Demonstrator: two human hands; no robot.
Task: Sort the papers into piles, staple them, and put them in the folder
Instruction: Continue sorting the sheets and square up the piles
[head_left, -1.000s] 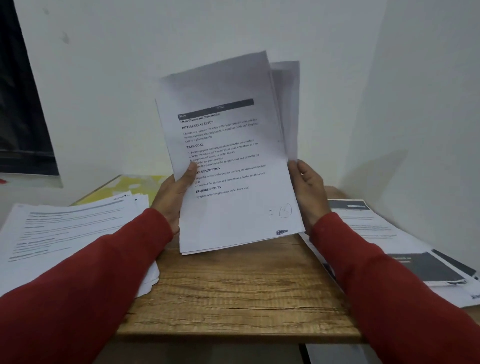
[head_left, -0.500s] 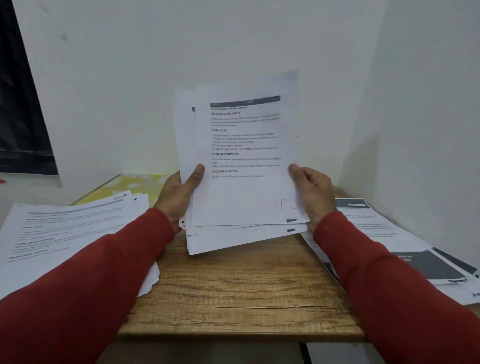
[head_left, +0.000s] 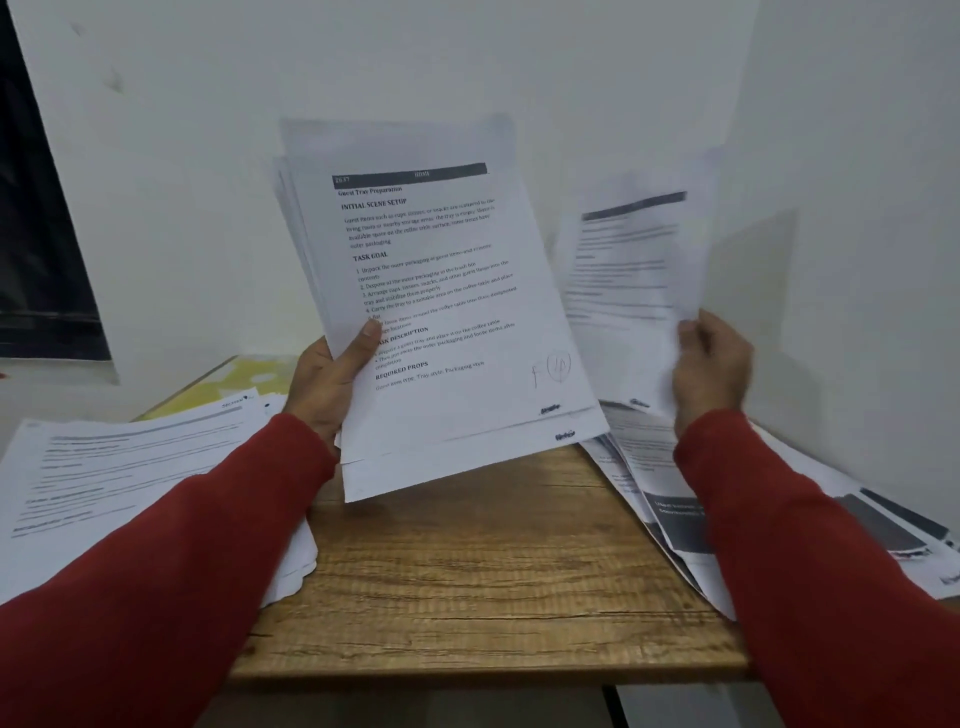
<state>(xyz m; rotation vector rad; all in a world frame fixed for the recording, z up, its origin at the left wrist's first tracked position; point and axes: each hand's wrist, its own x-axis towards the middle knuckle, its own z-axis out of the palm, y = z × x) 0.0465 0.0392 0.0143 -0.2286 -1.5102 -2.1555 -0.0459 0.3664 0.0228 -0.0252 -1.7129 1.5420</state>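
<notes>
- Papers (head_left: 431, 291) stand fanned and upright over the back of the wooden table (head_left: 467, 597), thumb of the left hand (head_left: 332, 379) clamped across their lower left edge.
- Right hand (head_left: 711, 364) pinches one blurred sheet (head_left: 628, 280), held apart to the right of the stack.
- Left pile (head_left: 130, 483) overhangs the table's left edge; right pile (head_left: 675, 493) spills past the right edge.
- Bare wood lies between the piles, up to the front edge.
</notes>
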